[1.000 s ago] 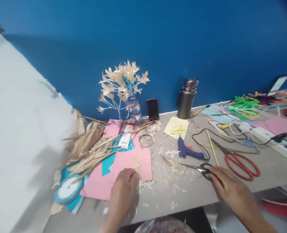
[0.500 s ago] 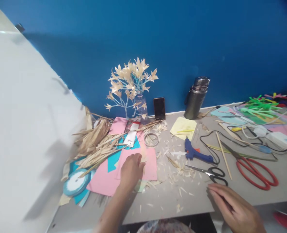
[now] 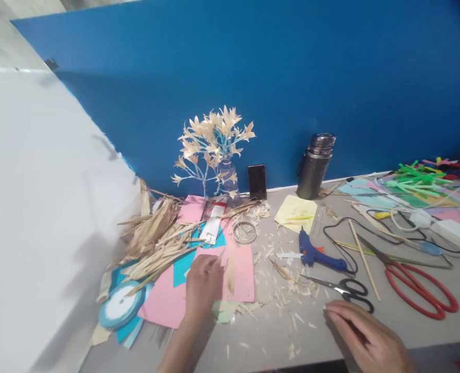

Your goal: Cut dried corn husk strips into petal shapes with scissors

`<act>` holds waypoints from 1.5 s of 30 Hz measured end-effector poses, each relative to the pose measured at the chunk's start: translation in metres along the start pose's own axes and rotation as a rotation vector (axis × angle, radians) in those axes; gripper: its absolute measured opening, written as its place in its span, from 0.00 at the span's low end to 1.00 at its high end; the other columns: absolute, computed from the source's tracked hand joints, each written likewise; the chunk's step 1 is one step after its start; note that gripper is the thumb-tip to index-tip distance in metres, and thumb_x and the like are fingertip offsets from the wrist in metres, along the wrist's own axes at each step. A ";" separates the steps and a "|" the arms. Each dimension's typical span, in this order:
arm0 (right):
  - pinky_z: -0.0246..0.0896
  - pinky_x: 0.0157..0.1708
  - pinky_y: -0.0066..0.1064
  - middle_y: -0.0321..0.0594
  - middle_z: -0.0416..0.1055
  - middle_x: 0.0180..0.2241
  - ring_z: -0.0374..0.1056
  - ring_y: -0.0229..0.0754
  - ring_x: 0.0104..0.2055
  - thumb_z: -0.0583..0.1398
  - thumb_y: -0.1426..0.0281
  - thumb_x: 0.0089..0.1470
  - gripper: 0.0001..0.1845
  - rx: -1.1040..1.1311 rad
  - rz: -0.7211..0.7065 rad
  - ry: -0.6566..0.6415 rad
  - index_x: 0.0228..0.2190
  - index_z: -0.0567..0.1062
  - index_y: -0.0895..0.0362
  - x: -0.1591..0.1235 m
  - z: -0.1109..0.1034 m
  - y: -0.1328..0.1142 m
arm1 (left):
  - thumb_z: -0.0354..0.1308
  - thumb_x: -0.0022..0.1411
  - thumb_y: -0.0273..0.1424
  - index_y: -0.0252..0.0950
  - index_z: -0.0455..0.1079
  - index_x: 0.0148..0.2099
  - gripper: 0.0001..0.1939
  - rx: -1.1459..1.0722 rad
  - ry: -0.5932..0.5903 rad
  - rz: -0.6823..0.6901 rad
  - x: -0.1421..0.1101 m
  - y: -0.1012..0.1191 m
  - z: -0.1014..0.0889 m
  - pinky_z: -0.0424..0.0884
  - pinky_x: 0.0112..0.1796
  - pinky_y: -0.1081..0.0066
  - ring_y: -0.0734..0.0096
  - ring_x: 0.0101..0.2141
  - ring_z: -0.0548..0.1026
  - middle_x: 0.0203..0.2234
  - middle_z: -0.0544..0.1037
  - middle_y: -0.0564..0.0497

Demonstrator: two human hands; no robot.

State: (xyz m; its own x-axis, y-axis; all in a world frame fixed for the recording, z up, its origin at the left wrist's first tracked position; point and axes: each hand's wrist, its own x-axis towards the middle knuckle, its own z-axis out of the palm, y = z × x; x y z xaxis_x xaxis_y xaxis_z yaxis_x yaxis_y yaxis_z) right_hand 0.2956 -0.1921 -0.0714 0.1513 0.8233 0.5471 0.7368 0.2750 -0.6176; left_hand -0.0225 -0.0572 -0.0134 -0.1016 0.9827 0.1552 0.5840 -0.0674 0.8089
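Observation:
My left hand is over the pink sheet, its fingers curled together; whatever they may pinch is hidden. Beside its fingertips a pale strip of dried husk lies on that sheet. My right hand is low over the table's near side, thumb and fingers pressed together, with a tiny pale speck at the tips that I cannot make out. Just beyond it rest small black-handled scissors, apart from the fingers. A blue glue gun lies behind them.
Dried husks and a ribbon spool lie left. Husk flowers stand in a bottle near a phone and a flask. Rightward are red-handled scissors, a cable, a power strip and green pipe cleaners.
My right hand has let go of the black-handled scissors and drawn back toward the near edge. The left hand reached forward over the pink sheet, then shifted left, uncovering the husk strip.

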 end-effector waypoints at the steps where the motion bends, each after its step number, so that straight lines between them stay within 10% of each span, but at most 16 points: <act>1: 0.74 0.38 0.29 0.43 0.81 0.33 0.77 0.45 0.33 0.62 0.61 0.55 0.10 0.069 0.069 -0.039 0.30 0.81 0.53 0.007 0.002 -0.008 | 0.57 0.58 0.39 0.36 0.74 0.31 0.12 -0.108 -0.024 -0.087 -0.002 0.006 -0.003 0.65 0.33 0.68 0.65 0.29 0.70 0.28 0.75 0.48; 5: 0.71 0.27 0.28 0.46 0.79 0.38 0.74 0.42 0.30 0.61 0.54 0.56 0.19 0.512 0.508 -0.393 0.41 0.79 0.55 0.046 0.013 -0.055 | 0.61 0.56 0.41 0.34 0.72 0.27 0.15 -0.614 -0.308 -0.262 -0.022 0.041 -0.006 0.65 0.30 0.71 0.74 0.23 0.66 0.21 0.72 0.52; 10: 0.63 0.24 0.25 0.48 0.74 0.44 0.67 0.35 0.28 0.67 0.57 0.51 0.29 1.086 0.628 -0.547 0.51 0.71 0.58 0.086 0.046 -0.103 | 0.62 0.57 0.37 0.32 0.73 0.26 0.13 -0.599 -0.438 -0.188 -0.042 0.069 0.002 0.64 0.30 0.74 0.74 0.24 0.68 0.21 0.74 0.50; 24: 0.67 0.30 0.27 0.36 0.70 0.32 0.68 0.37 0.32 0.66 0.68 0.47 0.16 0.904 0.571 -0.418 0.40 0.74 0.58 0.100 0.062 -0.125 | 0.65 0.54 0.35 0.33 0.71 0.32 0.10 -0.659 -0.368 -0.212 -0.044 0.066 0.004 0.67 0.30 0.74 0.74 0.25 0.70 0.24 0.74 0.53; 34: 0.66 0.30 0.27 0.35 0.72 0.29 0.69 0.36 0.30 0.65 0.71 0.49 0.12 0.931 0.552 -0.492 0.37 0.76 0.58 0.093 0.057 -0.115 | 0.61 0.60 0.38 0.33 0.68 0.34 0.12 -0.740 -0.603 -0.196 -0.046 0.049 0.014 0.65 0.31 0.73 0.73 0.27 0.69 0.24 0.72 0.51; 45: 0.37 0.17 0.22 0.35 0.70 0.21 0.60 0.30 0.18 0.71 0.61 0.44 0.17 1.488 0.788 -0.748 0.32 0.76 0.59 0.089 0.054 -0.099 | 0.67 0.54 0.40 0.32 0.68 0.32 0.16 -1.028 -0.818 -0.304 -0.051 0.052 0.008 0.66 0.33 0.71 0.72 0.27 0.72 0.23 0.72 0.51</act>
State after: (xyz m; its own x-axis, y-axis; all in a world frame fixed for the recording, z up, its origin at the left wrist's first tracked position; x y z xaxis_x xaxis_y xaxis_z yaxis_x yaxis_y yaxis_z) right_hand 0.2004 -0.1192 0.0084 -0.4648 0.8708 -0.1603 -0.5361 -0.4208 -0.7317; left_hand 0.0196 -0.1092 0.0157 0.5982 0.7776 -0.1937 -0.2753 0.4264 0.8616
